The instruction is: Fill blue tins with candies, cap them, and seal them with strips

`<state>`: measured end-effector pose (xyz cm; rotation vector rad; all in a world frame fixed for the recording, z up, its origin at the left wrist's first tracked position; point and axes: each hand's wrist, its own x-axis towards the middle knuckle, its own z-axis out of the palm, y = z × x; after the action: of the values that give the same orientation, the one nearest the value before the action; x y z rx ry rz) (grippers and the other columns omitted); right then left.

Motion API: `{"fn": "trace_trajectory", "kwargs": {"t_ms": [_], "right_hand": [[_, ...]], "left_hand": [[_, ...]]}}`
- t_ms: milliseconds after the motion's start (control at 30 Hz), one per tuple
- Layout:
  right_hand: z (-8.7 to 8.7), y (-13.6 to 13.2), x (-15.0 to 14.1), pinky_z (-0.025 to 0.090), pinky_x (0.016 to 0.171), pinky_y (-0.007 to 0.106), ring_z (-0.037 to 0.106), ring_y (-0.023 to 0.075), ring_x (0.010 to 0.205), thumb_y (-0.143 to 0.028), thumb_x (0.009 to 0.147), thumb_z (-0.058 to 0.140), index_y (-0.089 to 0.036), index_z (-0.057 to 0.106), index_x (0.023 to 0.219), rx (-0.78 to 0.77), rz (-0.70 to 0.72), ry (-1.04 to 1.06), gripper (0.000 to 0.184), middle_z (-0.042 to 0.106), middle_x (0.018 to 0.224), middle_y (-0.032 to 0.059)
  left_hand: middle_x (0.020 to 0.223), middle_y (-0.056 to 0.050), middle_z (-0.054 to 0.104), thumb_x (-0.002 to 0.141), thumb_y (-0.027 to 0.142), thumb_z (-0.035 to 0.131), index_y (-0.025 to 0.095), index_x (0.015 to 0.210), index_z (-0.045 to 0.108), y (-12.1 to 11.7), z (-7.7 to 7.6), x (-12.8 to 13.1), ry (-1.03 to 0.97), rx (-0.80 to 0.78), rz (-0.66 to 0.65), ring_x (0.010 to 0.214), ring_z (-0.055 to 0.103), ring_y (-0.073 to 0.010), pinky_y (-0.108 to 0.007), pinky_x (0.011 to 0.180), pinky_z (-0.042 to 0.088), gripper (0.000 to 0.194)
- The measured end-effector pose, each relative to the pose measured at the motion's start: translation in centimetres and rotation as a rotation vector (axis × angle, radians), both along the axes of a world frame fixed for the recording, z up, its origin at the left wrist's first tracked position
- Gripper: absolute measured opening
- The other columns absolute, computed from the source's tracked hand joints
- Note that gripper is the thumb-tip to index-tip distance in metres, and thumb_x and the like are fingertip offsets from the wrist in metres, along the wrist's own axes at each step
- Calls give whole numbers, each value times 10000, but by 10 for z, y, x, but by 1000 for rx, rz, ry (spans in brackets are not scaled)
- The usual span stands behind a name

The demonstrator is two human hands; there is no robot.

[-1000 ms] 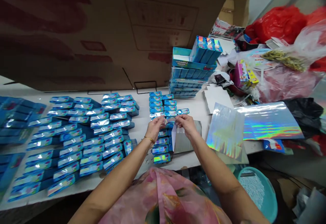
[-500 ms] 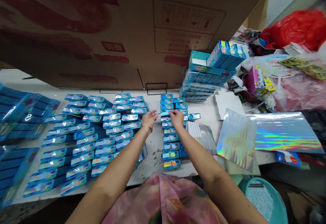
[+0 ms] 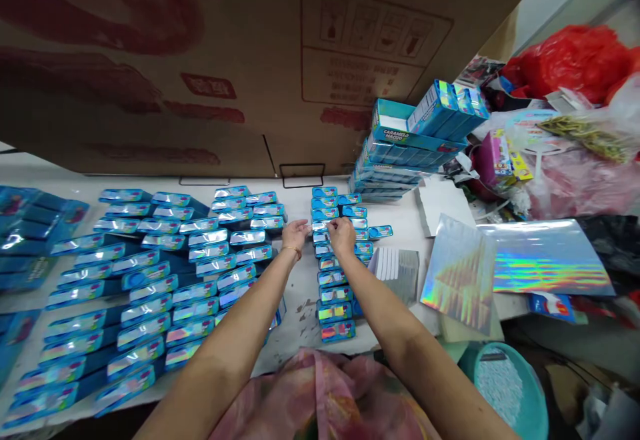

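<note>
Left hand [image 3: 295, 235]: fingers open, beside a blue foil-topped rectangular box [image 3: 320, 225]. Right hand [image 3: 343, 237]: fingers curled onto it, apparently; grip unclear. Overlapped rows show each foil top on the white table [image 3: 300, 307].

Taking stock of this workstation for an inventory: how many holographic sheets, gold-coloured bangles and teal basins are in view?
Holographic sheets: 2
Gold-coloured bangles: 1
Teal basins: 1
Total: 4
</note>
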<state>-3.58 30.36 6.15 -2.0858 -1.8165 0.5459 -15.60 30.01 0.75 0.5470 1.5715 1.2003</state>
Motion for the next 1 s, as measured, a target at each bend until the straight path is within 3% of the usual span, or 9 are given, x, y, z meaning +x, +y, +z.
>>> {"fn": "trace_trajectory", "kwargs": {"t_ms": [133, 233, 333, 467, 600, 667, 733, 833, 1000], "right_hand": [[6, -7, 5, 340, 704, 268, 483, 171, 841, -180, 824, 393, -186, 580, 1024, 34, 124, -153, 274, 554, 932, 69], [10, -14, 6, 320, 719, 313, 458, 198, 860, -140, 809, 393, -220, 543, 1099, 23, 356, -306, 337, 529, 988, 85], [21, -19, 2, 312, 733, 344, 447, 214, 870, -106, 782, 407, -185, 533, 1111, -8, 439, -384, 361, 522, 1007, 107], [51, -32, 24, 325, 741, 339, 460, 200, 864, -125, 802, 385, -195, 562, 1075, 124, 438, -262, 333, 536, 989, 90], [68, -55, 104, 357, 778, 310, 478, 174, 899, -132, 809, 362, -202, 588, 1039, 397, 165, -15, 330, 537, 960, 71], [61, -65, 150, 386, 769, 294, 497, 162, 863, -129, 808, 346, -177, 616, 978, 441, 18, 73, 323, 542, 895, 71], [44, -70, 185, 399, 783, 294, 505, 164, 864, -119, 794, 356, -163, 625, 969, 386, 12, 83, 323, 554, 904, 77], [15, -72, 210, 400, 818, 317, 502, 178, 899, -90, 765, 393, -175, 612, 1015, 215, 127, -27, 342, 572, 995, 77], [-5, -81, 211, 398, 858, 333, 483, 197, 971, -117, 794, 413, -192, 546, 1124, 166, 282, -204, 364, 568, 1096, 61]], "left_hand": [[696, -36, 594, 557, 210, 595, 120, 844, 608, -3, -3, 5, 141, 34, -8, 643, 558, -145, -305, 658, 455, 302], [759, -46, 618, 600, 185, 541, 165, 748, 640, -8, -1, 3, 276, 85, -65, 751, 569, -180, -339, 761, 446, 179], [817, -52, 626, 612, 141, 494, 185, 653, 647, -13, 7, 0, 360, 121, -119, 853, 560, -199, -353, 862, 405, 165], [931, -83, 611, 679, 189, 462, 162, 774, 657, -21, 36, 13, 475, 192, -161, 969, 519, -217, -368, 929, 347, 219], [969, -70, 618, 698, 337, 531, 169, 942, 621, -27, 74, 64, 476, 352, -434, 930, 540, -201, -331, 856, 390, 310], [888, -50, 636, 586, 343, 648, 171, 926, 623, -28, 85, 96, 365, 294, -611, 844, 567, -202, -316, 778, 420, 382], [719, -27, 630, 454, 261, 726, 148, 796, 639, -30, 86, 125, 176, 153, -710, 721, 577, -196, -302, 689, 435, 370], [549, 4, 573, 430, 163, 705, 135, 606, 582, -35, 76, 149, -89, -18, -688, 577, 557, -162, -287, 600, 439, 216], [595, 12, 602, 555, 188, 621, 157, 693, 522, -52, 66, 152, -193, -72, -580, 545, 569, -140, -300, 576, 465, 173]]}}
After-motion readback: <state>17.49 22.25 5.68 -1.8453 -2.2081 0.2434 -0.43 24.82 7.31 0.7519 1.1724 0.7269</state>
